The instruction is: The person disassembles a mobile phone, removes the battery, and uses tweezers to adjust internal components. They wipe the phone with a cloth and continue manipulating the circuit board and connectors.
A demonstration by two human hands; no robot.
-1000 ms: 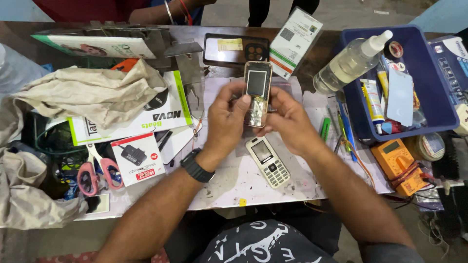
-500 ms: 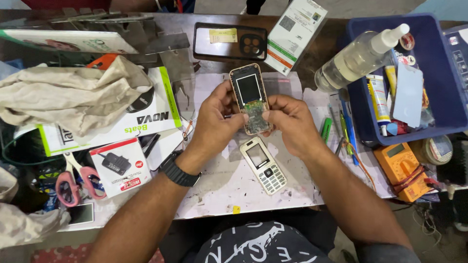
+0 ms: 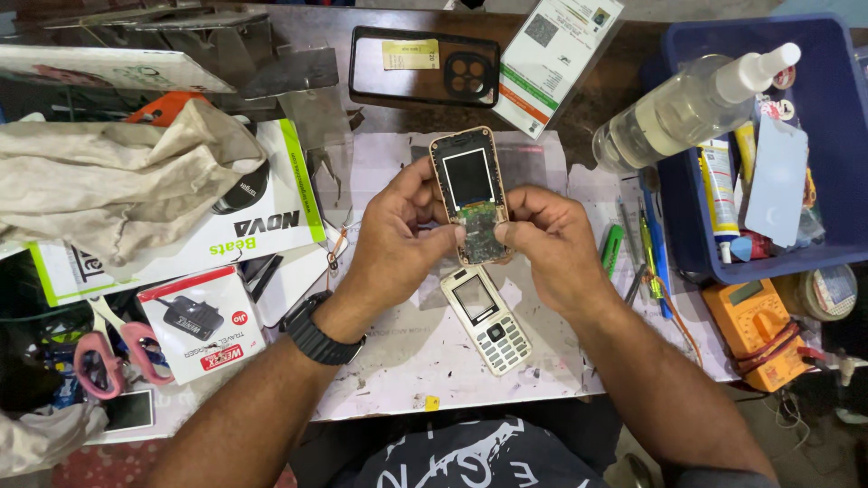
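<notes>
Your left hand (image 3: pixel 398 239) and right hand (image 3: pixel 551 244) both pinch the opened phone body (image 3: pixel 472 194), fingers closed on its lower half from either side; it hangs upright above the middle of the white work mat (image 3: pixel 434 352), screen at the top and bare circuit board below. Just under your hands, flat on the mat, lies a white keypad phone front (image 3: pixel 486 318), close to the held piece but apart from it.

Beyond your hands lie a black phone case (image 3: pixel 423 65) with a yellow sticker and a white printed sheet (image 3: pixel 561 59) with a green and orange band. To your left, a crumpled beige cloth (image 3: pixel 117 185) covers part of a white box with a green edge (image 3: pixel 262 226); a small white and red box (image 3: pixel 203 321) sits nearer you, with pink-handled scissors (image 3: pixel 113 352) beside it.

To your right, a blue plastic bin (image 3: pixel 832 136) holds a tube, a pale blue card and small oddments. A clear spray bottle (image 3: pixel 687 108) lies tilted across its rim. An orange multimeter (image 3: pixel 755 330) rests below the bin, and a green tool (image 3: pixel 612 248) lies just beside your right hand.
</notes>
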